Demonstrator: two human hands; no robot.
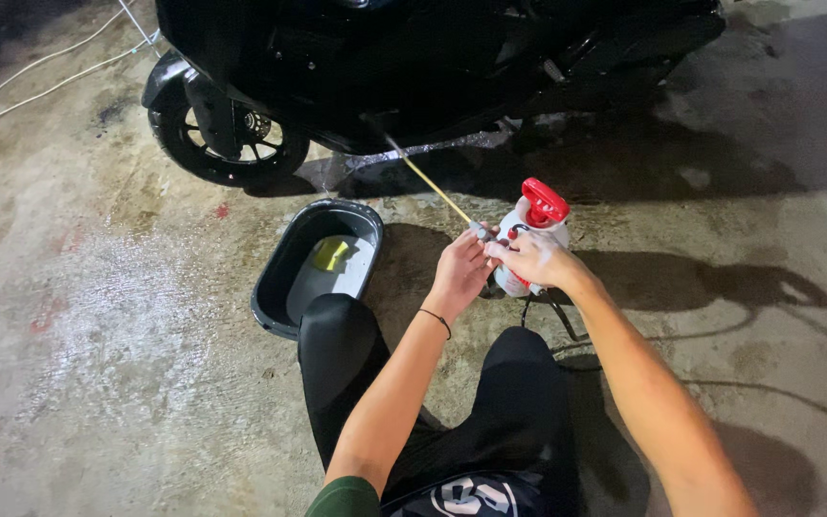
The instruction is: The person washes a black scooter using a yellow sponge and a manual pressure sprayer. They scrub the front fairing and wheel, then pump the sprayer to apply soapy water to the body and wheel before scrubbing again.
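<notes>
I squat on wet concrete in front of a black scooter (413, 67). My left hand (459, 270) and my right hand (531, 257) meet at the grip end of a thin yellow spray wand (433, 187) that points up and left toward the scooter's underside. Just behind my right hand stands a white pressure sprayer bottle (540, 222) with a red pump top. Both hands are closed around the wand's handle. A black band sits on my left wrist.
A dark oval basin (282, 278) with water and a yellow sponge (330, 254) lies left of my knees. The scooter's front wheel (225, 134) stands behind it. White cables (40, 81) cross the floor at upper left. A black hose (552, 316) trails from the sprayer.
</notes>
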